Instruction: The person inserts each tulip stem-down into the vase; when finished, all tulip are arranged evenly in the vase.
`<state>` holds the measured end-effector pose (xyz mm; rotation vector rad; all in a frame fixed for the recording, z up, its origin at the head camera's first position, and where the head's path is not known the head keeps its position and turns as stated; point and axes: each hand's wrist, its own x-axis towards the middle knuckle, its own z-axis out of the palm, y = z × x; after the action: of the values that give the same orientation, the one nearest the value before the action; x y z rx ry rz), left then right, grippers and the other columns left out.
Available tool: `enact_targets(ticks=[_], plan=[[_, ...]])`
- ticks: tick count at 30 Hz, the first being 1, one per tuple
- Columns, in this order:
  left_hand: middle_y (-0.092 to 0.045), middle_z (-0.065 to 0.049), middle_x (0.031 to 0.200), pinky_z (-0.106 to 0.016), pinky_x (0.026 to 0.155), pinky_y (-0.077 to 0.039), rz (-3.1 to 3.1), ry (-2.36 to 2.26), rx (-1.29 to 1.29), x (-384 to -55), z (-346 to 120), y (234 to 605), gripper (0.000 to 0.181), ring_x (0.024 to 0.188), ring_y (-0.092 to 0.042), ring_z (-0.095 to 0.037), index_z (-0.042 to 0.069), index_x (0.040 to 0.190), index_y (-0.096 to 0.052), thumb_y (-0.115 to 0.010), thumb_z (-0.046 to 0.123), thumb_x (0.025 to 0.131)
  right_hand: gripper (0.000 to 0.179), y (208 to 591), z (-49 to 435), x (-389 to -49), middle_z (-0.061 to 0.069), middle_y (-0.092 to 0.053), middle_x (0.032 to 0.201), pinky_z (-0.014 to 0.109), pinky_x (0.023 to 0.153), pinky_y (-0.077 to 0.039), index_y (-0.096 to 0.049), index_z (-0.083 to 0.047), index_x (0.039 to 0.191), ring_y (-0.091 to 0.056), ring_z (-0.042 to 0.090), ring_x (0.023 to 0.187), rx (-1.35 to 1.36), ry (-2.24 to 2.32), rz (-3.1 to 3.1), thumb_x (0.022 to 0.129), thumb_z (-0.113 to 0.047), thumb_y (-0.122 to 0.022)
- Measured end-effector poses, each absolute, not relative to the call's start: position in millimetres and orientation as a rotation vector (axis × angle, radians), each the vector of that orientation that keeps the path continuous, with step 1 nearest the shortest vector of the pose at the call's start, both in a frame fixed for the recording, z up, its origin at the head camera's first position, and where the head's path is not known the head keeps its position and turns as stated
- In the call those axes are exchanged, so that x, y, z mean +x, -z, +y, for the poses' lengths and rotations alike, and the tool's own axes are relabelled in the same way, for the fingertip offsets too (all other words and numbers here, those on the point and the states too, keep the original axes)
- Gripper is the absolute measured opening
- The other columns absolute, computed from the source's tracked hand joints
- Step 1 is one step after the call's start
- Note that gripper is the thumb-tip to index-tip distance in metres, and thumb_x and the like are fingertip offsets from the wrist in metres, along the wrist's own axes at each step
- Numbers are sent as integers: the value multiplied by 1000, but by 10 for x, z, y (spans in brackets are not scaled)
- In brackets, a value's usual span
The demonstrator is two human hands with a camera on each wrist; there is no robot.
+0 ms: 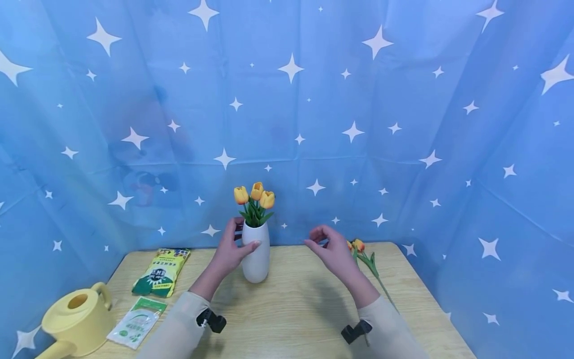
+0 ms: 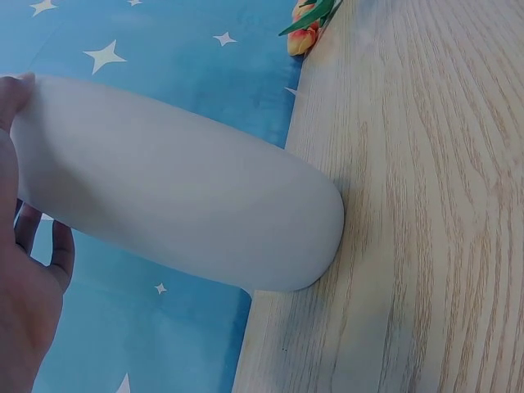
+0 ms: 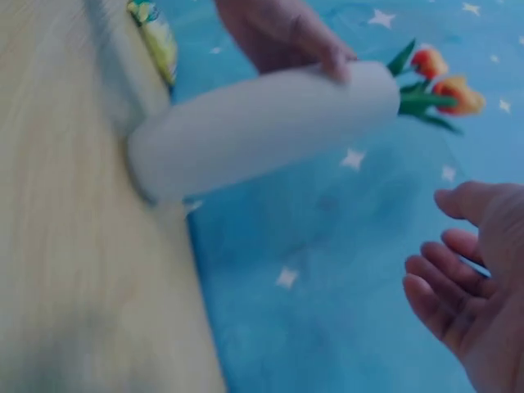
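Observation:
A white vase [image 1: 256, 254] stands upright on the table, holding several yellow-orange tulips [image 1: 254, 195] with green leaves. Around its upper part, my left hand [image 1: 230, 251] grips it, thumb across the front and fingers behind. The left wrist view shows the vase's smooth side [image 2: 188, 180] down to its base on the wood. To the right of the vase, my right hand [image 1: 333, 251] hovers above the table with loosely bent fingers and nothing in them. In the right wrist view this hand [image 3: 483, 278] is apart from the vase [image 3: 262, 127].
More orange tulips [image 1: 358, 245] lie on the table's right side, partly behind my right arm. At the left are a yellow-green packet [image 1: 162, 273], a white-green sachet [image 1: 138, 321] and a yellow watering can [image 1: 78, 321]. A blue star-patterned curtain [image 1: 287, 124] hangs behind the table.

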<state>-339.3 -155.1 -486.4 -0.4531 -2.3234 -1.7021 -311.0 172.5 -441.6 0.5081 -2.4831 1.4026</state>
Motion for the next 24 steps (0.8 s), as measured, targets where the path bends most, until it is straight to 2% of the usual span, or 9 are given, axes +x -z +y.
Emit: enact_targets(ticks=[5,12,18,24], plan=[[-48,-16,157,-66,118,-45,-2321,1694,-452,-3396,-1542,4862,83,145,-49,-45,11,157,-41,-89,41,97,17,4628,2011,-3064,3,-73,108,32,80,-58,-73,-10,117,-67,21,102,410,-1393,-2531,105,-18,-81],[-46,-14,158,-66,118,-45,-2327,1665,-473,-3402,-1547,4873,86,146,-49,-43,10,162,-40,-88,40,97,17,4899,2379,-3032,4,-71,108,34,88,-57,-71,-8,116,-66,21,103,260,-1323,-2584,105,-18,-80],[-44,-12,157,-65,117,-47,-2329,1653,-477,-3388,-1549,4866,84,144,-51,-42,10,162,-43,-89,38,97,21,5113,2571,-3049,9,-72,109,39,87,-58,-70,-3,120,-68,25,104,149,-1286,-2629,105,-16,-78],[-44,-14,157,-65,115,-48,-2336,1639,-479,-3389,-1550,4868,84,144,-51,-44,8,163,-42,-88,36,98,29,5258,2671,-3056,10,-71,110,38,88,-59,-68,1,127,-67,26,104,62,-1308,-2672,106,-16,-76]])
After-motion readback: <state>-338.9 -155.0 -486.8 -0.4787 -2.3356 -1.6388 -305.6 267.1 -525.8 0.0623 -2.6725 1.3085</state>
